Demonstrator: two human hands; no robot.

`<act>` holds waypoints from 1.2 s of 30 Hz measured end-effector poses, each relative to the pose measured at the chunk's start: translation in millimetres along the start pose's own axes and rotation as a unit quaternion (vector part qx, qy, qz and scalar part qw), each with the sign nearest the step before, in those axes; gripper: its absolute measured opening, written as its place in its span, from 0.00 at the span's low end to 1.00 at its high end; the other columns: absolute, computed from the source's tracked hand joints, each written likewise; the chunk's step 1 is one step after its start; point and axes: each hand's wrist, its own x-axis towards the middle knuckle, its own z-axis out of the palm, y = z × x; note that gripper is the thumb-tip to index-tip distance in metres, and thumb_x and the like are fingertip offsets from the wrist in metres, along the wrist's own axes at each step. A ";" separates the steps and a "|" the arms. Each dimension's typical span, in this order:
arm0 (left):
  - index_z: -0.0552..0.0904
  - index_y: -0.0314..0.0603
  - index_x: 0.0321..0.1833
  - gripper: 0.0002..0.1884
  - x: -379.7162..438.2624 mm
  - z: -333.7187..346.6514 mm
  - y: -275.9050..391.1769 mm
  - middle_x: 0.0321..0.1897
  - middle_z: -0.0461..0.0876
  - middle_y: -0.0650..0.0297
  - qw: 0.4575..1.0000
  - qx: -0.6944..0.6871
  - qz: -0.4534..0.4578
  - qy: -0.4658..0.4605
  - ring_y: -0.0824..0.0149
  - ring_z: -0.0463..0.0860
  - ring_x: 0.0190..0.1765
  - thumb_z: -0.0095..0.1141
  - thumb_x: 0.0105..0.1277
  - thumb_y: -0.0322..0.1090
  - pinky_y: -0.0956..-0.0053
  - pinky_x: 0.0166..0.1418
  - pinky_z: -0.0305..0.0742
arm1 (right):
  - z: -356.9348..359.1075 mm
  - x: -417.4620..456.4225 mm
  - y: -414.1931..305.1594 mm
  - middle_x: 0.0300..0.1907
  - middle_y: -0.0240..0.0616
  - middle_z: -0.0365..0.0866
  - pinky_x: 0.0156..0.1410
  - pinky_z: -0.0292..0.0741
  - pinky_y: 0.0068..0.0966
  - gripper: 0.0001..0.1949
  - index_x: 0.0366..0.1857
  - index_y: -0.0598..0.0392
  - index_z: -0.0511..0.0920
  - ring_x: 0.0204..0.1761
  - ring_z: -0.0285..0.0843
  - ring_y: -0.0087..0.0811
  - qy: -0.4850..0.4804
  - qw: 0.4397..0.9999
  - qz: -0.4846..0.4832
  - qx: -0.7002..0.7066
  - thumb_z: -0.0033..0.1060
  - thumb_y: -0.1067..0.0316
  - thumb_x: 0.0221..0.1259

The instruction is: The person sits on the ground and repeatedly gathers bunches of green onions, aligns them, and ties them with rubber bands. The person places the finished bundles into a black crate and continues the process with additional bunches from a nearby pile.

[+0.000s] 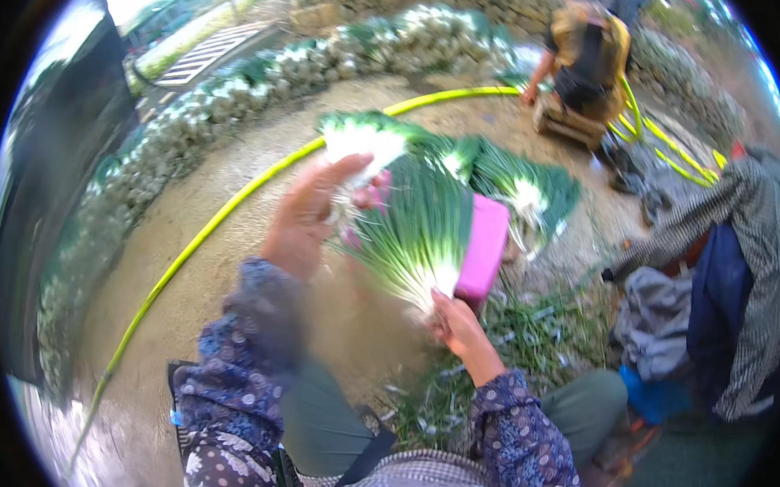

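Observation:
My right hand (458,330) grips a fanned bunch of green onions (430,232) by its white root end. The long green leaves spread up and away from me. Blurred by motion, my left hand (306,206) is raised at the left edge of that fan, thumb extended and fingers partly hidden. Whether it holds anything is unclear. Just beyond it are the white stems and roots of another onion bunch (369,140). Beneath the onions shows a pink plastic container (485,248). A further bunch (525,184) lies to its right, roots towards me.
A yellow hose (233,202) curves across the wet ground. Onion trimmings (544,331) litter the ground by my right knee. Clothes (719,280) hang at the right. Ahead, another person (585,62) sits on a low wooden stool (568,124). Stacked onion bunches (293,66) line the far edge.

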 end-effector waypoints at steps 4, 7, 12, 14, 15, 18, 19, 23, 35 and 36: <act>0.79 0.34 0.53 0.15 -1.9 -17.9 9.3 0.42 0.83 0.60 0.998 -0.029 0.038 -0.051 0.72 0.80 0.42 0.58 0.68 0.34 0.78 0.49 0.77 | 4.8 -5.7 -37.3 0.26 0.26 0.75 0.17 0.57 0.17 0.11 0.43 0.45 0.74 0.16 0.65 0.20 -0.035 0.987 -0.056 0.147 0.54 0.51 0.69; 0.80 0.35 0.54 0.14 13.7 -26.0 4.8 0.46 0.83 0.59 0.992 -0.041 0.094 -0.080 0.69 0.81 0.49 0.56 0.70 0.34 0.78 0.51 0.76 | -23.0 -32.0 -112.2 0.23 0.25 0.73 0.15 0.57 0.17 0.13 0.43 0.45 0.74 0.14 0.63 0.18 -0.032 0.958 -0.203 0.202 0.55 0.48 0.68; 0.81 0.35 0.45 0.14 46.0 -37.9 -48.1 0.35 0.82 0.62 0.993 -0.076 0.087 -0.023 0.71 0.77 0.32 0.62 0.63 0.37 0.76 0.35 0.74 | -68.1 -90.6 -218.8 0.24 0.24 0.70 0.12 0.48 0.10 0.19 0.51 0.48 0.73 0.13 0.55 0.10 0.200 0.917 -0.328 0.107 0.58 0.47 0.66; 0.80 0.34 0.43 0.15 32.5 -31.0 -82.6 0.29 0.80 0.62 0.999 -0.050 0.005 -0.005 0.71 0.72 0.23 0.66 0.59 0.37 0.72 0.26 0.70 | -63.9 -104.3 -233.2 0.25 0.25 0.67 0.14 0.48 0.11 0.21 0.58 0.44 0.71 0.14 0.53 0.11 0.247 0.881 -0.403 0.027 0.60 0.49 0.66; 0.80 0.35 0.42 0.14 22.2 -26.2 -101.9 0.27 0.79 0.63 0.996 -0.056 -0.068 -0.005 0.71 0.69 0.22 0.66 0.59 0.36 0.73 0.25 0.69 | -66.0 -104.3 -229.1 0.25 0.25 0.67 0.15 0.48 0.11 0.22 0.59 0.44 0.71 0.15 0.53 0.11 0.239 0.851 -0.466 -0.038 0.60 0.49 0.65; 0.82 0.35 0.44 0.14 -12.2 -24.7 -162.8 0.31 0.82 0.64 0.990 -0.004 -0.133 0.047 0.70 0.76 0.30 0.66 0.59 0.35 0.74 0.34 0.72 | -59.2 -110.1 -210.1 0.24 0.25 0.67 0.16 0.51 0.12 0.19 0.55 0.46 0.72 0.16 0.56 0.13 0.219 0.790 -0.552 -0.153 0.60 0.50 0.65; 0.82 0.35 0.45 0.15 -27.0 -22.4 -184.9 0.33 0.83 0.65 0.986 -0.034 -0.147 0.066 0.71 0.79 0.33 0.66 0.58 0.35 0.74 0.37 0.73 | -50.0 -115.8 -197.6 0.23 0.25 0.68 0.17 0.52 0.13 0.17 0.52 0.47 0.73 0.16 0.57 0.13 0.215 0.804 -0.530 -0.160 0.60 0.51 0.66; 0.76 0.33 0.57 0.24 -85.1 -40.6 -215.5 0.48 0.79 0.59 0.987 0.046 -0.037 0.148 0.67 0.78 0.50 0.65 0.61 0.37 0.70 0.54 0.73 | -0.5 -125.0 -130.6 0.20 0.24 0.70 0.18 0.56 0.15 0.12 0.40 0.50 0.77 0.16 0.61 0.15 0.165 0.878 -0.422 -0.156 0.58 0.54 0.67; 0.73 0.39 0.64 0.30 -160.0 -14.3 -205.6 0.53 0.79 0.64 0.976 -0.017 -0.213 -0.049 0.68 0.78 0.54 0.62 0.65 0.51 0.68 0.55 0.75 | 36.6 -118.8 -0.8 0.34 0.39 0.82 0.35 0.75 0.26 0.25 0.54 0.64 0.75 0.32 0.79 0.26 -0.039 0.903 -0.248 -0.348 0.55 0.50 0.68; 0.73 0.41 0.64 0.31 -159.7 -5.2 -190.5 0.54 0.79 0.65 0.963 -0.059 -0.259 -0.033 0.68 0.78 0.55 0.63 0.64 0.52 0.67 0.56 0.75 | 28.2 -119.1 -3.0 0.38 0.46 0.84 0.44 0.77 0.32 0.27 0.54 0.65 0.75 0.38 0.84 0.35 -0.032 0.881 -0.257 -0.396 0.55 0.47 0.68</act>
